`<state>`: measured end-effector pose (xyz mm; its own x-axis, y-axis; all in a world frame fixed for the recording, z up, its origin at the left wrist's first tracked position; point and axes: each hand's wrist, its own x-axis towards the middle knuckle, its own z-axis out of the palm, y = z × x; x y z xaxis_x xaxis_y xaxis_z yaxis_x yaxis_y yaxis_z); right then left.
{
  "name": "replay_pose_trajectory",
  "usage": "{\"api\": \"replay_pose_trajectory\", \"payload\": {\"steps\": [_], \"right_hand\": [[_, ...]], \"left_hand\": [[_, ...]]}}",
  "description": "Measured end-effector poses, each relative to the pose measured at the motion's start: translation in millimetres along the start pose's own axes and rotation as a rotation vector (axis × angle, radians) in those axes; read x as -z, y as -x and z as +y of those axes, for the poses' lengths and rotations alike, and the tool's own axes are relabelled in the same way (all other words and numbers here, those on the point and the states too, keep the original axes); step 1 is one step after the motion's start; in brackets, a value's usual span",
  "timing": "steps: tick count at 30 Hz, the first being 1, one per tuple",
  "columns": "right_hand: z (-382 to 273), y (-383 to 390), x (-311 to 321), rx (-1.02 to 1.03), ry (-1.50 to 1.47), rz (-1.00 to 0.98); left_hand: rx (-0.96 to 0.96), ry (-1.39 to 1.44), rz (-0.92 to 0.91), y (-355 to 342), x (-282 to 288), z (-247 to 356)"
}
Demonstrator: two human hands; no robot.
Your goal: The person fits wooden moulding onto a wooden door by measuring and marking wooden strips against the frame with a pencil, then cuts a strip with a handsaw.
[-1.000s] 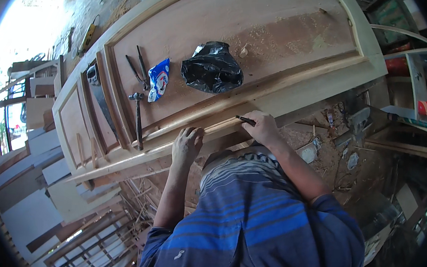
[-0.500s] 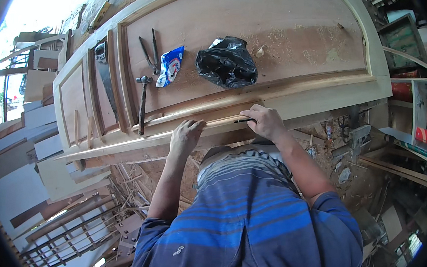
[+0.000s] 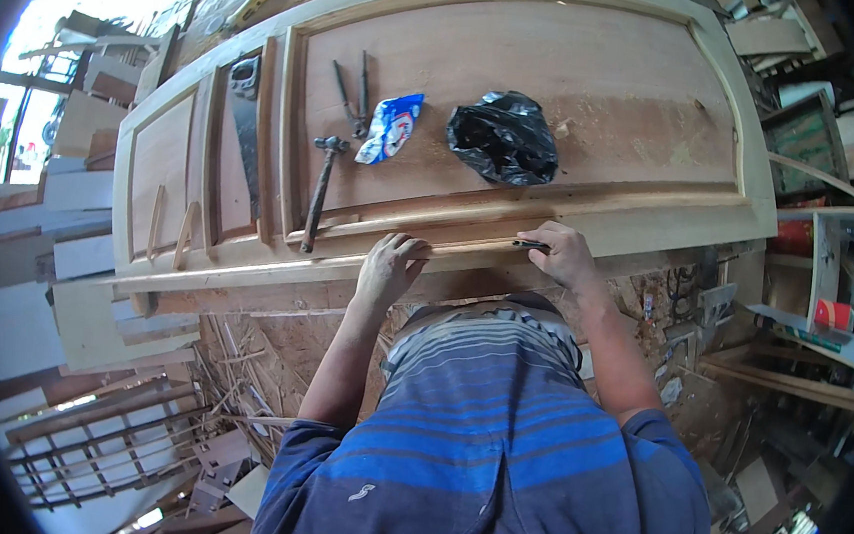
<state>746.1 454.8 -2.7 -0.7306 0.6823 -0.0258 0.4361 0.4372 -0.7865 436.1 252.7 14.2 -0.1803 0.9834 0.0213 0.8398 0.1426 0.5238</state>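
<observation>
Wooden panelled door (image 3: pixel 523 64) lies flat in front of you, its long axis running left to right across the view, near long edge at your waist. Your right hand (image 3: pixel 563 258) sits on that near edge, fingers (image 3: pixel 547 244) pinched on one small dark slim tool (image 3: pixel 529 244). The tool's long axis lies along the door edge, tip pointing to your left. Your left hand (image 3: pixel 387 264) rests palm down on the same edge moulding, to the left of the right hand and well apart from it, fingers curled over the rail and pressed together, holding nothing.

Count on the door face:
- one hammer with dark head and wooden handle (image 3: pixel 320 190), handle pointing toward you, head away
- one pair of dark metal pincers (image 3: pixel 353 90), handles pointing away from you
- one handsaw (image 3: pixel 247 137) lying in the left panel recess, blade pointing toward you
- one blue and white plastic packet (image 3: pixel 390 129), just right of the hammer
- one crumpled black plastic bag (image 3: pixel 504 138), right of the packet, apart from it

All five lie well beyond both hands.
</observation>
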Motion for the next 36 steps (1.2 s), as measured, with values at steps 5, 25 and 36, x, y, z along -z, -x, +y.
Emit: {"api": "replay_pose_trajectory", "payload": {"steps": [5,25,36], "right_hand": [[-5,0,2,-0.022,-0.010,-0.019],[-11,8,-5,-0.028,0.068,0.021],[-79,-6,-17,-0.121,-0.188,0.291]], "left_hand": [[-0.037,0.035,0.007,1,-5,-8],[0.072,0.118,0.039,19,19,-35],[0.065,0.202,0.043,17,22,-40]]}}
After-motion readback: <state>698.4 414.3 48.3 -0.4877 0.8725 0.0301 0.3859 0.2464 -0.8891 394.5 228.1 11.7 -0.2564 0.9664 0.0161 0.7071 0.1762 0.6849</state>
